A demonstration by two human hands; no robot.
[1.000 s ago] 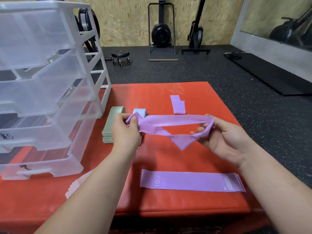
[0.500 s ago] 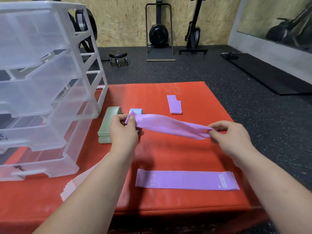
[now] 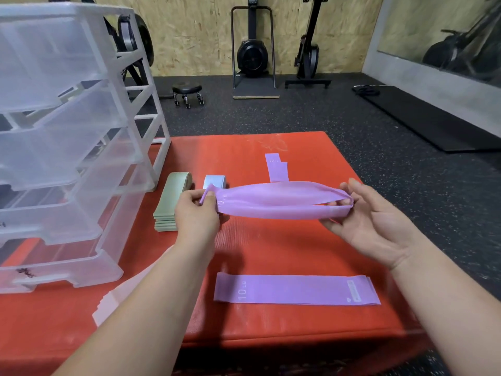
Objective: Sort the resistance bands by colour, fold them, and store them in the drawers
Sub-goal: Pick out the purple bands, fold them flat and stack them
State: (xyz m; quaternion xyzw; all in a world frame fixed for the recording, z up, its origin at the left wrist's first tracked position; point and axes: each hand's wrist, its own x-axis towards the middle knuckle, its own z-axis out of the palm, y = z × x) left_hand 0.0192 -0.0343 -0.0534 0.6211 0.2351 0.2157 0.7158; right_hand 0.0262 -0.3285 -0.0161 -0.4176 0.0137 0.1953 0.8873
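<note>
- The red padded mat (image 3: 257, 248) lies on dark rubber gym flooring and carries everything below.
- A clear plastic drawer unit (image 3: 67, 158) stands on the mat's left part. Its drawers are pulled out in steps, each lower one further out than the one above.
- The purple resistance band (image 3: 276, 200) is held in the air above the middle of the mat. It is drawn out lengthways between the two hands, with its loop slightly open at the right end.
- A flat pile of purple bands (image 3: 295, 290), marked "10 LB", lies along the near edge, below the held band.
- The right hand (image 3: 371, 223) is turned palm up. Its fingers are only lightly bent, with fingertips inside the loop's right end and others under it.
- The left hand (image 3: 196, 215) has curled fingers and pinches the band's left end against the thumb.
- A stack of folded green bands (image 3: 169, 204) lies just beside the drawer unit, partly behind the left hand.
- Pale pink bands (image 3: 116, 297) lie by the drawer unit's near corner, partly hidden under the left forearm.
- A folded purple band (image 3: 276, 166) lies further back, behind the held one.
- A folded light blue band (image 3: 214, 181) sits just right of the green stack.
</note>
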